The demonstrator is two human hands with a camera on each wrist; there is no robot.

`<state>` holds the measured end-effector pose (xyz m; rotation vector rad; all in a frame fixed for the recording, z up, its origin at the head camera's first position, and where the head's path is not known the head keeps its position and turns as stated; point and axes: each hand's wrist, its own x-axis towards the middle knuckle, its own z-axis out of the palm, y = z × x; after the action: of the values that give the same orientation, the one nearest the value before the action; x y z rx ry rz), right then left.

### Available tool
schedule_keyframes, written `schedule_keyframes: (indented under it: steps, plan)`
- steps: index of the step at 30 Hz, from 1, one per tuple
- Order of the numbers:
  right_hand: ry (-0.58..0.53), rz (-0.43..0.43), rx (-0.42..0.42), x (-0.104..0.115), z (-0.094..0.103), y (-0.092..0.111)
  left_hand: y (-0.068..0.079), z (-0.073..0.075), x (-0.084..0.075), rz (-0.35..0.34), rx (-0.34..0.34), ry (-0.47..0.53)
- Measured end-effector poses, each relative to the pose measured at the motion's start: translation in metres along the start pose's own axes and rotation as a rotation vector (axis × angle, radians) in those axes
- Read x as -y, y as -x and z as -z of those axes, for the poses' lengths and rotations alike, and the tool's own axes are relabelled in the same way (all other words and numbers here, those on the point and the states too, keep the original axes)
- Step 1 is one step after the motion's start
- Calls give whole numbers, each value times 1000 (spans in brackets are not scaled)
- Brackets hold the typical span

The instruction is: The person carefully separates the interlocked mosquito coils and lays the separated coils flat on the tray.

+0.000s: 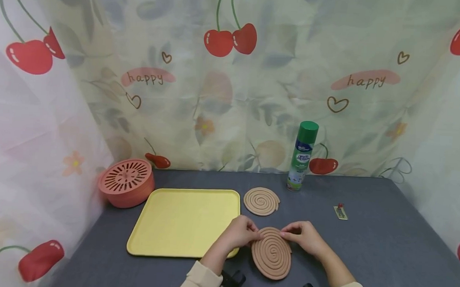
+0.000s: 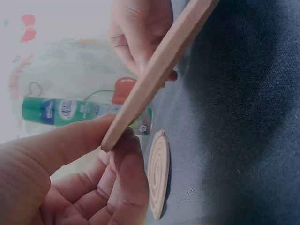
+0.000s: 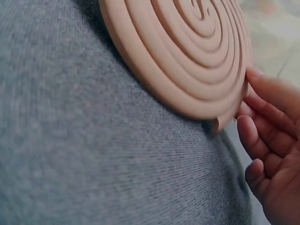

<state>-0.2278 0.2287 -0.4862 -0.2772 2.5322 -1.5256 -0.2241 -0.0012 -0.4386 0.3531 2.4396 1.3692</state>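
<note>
A brown mosquito coil (image 1: 272, 253) is held up at a tilt off the table between both hands. My left hand (image 1: 242, 232) pinches its upper left edge between thumb and fingers; the left wrist view shows the coil (image 2: 154, 70) edge-on. On the upper right edge, my right hand (image 1: 304, 237) pinches it with thumb and fingertips, and the right wrist view shows the spiral face of the coil (image 3: 187, 70). Behind it, a second mosquito coil (image 1: 261, 201) lies flat on the table.
A yellow tray (image 1: 184, 223) lies to the left. Beyond its corner stands a round coral container (image 1: 127, 184) with a slotted lid. A green spray can (image 1: 302, 157) stands upright at the back. Right of it lies a small metal piece (image 1: 340, 211) with a red bit.
</note>
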Motion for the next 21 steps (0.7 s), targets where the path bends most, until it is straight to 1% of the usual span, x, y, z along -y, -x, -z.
schedule_keyframes:
  steps: [3, 6, 9, 12, 15, 19, 21]
  plan:
    - [-33, -23, 14, 1, 1, 2, 5, 4, 2, -22, -33, 12]
    - [-80, -37, 24, 2, 1, 4, 8, 7, 3, -49, -75, -2]
    - [-114, -38, 25, 2, 0, 5, 12, 9, 3, -57, -107, -28]
    - [-132, -29, 14, 3, -2, 5, 17, 9, 0, -52, -128, -49]
    - [-140, -15, -7, 5, -3, 3, 22, 9, -2, -63, -153, -66]
    - [-153, 13, -32, 7, -5, 2, 29, 8, -5, -99, -190, -92]
    - [-155, 32, -30, 9, -6, 2, 33, 7, -4, -121, -202, -106]
